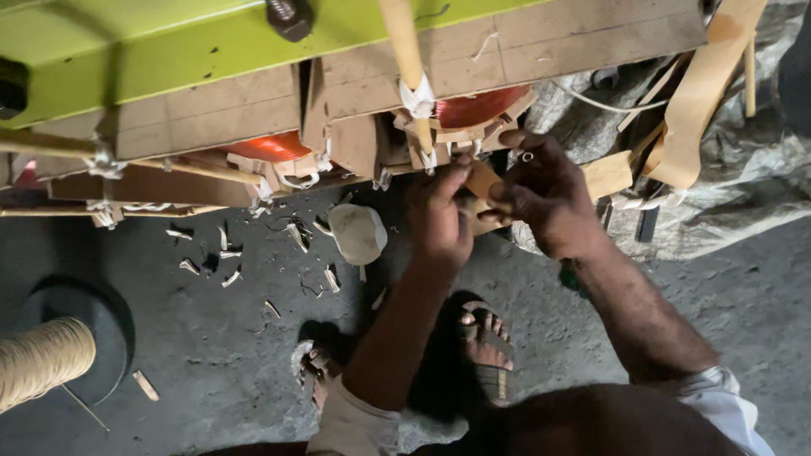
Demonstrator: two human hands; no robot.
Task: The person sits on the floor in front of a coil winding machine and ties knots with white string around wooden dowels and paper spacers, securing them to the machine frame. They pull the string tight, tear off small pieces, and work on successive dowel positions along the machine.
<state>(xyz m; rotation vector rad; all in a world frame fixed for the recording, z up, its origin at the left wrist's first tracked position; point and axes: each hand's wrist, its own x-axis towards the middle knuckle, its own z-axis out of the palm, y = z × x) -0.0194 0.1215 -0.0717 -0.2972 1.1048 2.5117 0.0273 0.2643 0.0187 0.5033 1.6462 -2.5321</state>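
Observation:
My left hand (439, 215) and my right hand (545, 198) meet just under a wooden-framed assembly (363, 93) that holds orange copper coils (477, 108). Between them they grip a small tan wooden piece (486, 181); the right fingers pinch its upper end, the left fingers close round its lower end. A round wooden rod (404, 51) bound with white tape (417, 97) runs down right above the hands. A second orange coil (270, 148) shows further left under the boards.
A green metal beam (144, 46) with a bolt (290, 17) tops the assembly. Tan paper strips (701, 93) hang at right over grey sacking (743, 177). Wood chips (228, 253) and a pale cap-like object (357, 232) litter the concrete floor. A twine spool (38, 363) sits lower left. Sandalled feet (486, 338) stand below.

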